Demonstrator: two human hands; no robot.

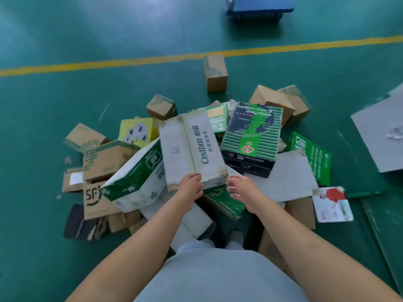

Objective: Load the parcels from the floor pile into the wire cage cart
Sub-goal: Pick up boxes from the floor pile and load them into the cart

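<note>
We see the flat white cardboard box printed "Cestbon" (192,149) lying tilted on top of the floor pile, its near edge toward us. Our left hand (190,186) grips that near edge, fingers (194,177) curled over the top. Our right hand (242,189) hovers just beside the box's near right corner, fingers loosely spread, holding nothing. Left of it leans a green-and-white carton (135,179); right sits a dark box with green stripes (253,138). Brown "SF" carton (93,198) lies further left. Green floor (54,105) carries a yellow painted line (130,61); a blue platform cart (259,6) stands far off.
</note>
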